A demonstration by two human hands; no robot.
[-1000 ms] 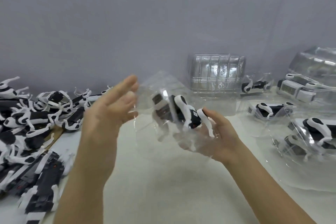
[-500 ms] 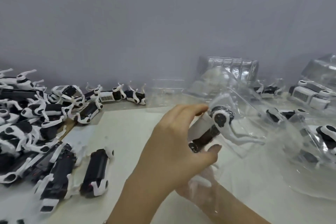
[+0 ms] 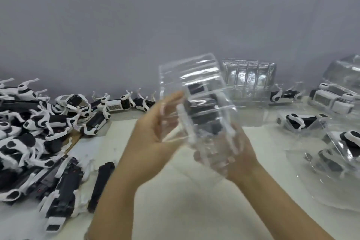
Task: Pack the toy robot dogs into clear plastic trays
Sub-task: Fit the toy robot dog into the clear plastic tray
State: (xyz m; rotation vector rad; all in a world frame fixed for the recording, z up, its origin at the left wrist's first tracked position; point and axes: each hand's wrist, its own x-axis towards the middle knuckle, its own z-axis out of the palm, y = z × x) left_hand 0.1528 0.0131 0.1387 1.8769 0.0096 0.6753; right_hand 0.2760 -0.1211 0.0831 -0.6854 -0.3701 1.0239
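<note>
1. The clear tray (image 3: 194, 84) is held tilted in the air above the table (image 3: 175, 210). The toy robot dog (image 3: 202, 111) is seen inside it, much blurred.
2. The tray's left side is gripped by the left hand (image 3: 155, 134), with thumb and fingers closed on the plastic. The lower end is clasped from beneath by the right hand (image 3: 235, 154), whose curled fingers are seen partly through the tray.
3. The plastic looks thin. If it is squeezed too hard, it is likely to buckle, and the dog may be pushed out of its seat.
4. It cannot be told whether the dog is fully seated. If a white leg is left outside its recess, it may be bent or trapped.
5. Because of the tilt, a loosened grip could let the dog slide out toward the table.
6. A heap of loose dogs (image 3: 39, 126) is spread at the left, and a stack of empty trays (image 3: 249, 80) stands at the back.
7. Packed trays (image 3: 339, 146) are crowded at the right — if this tray is set down there carelessly, they could be pushed or knocked.
</note>
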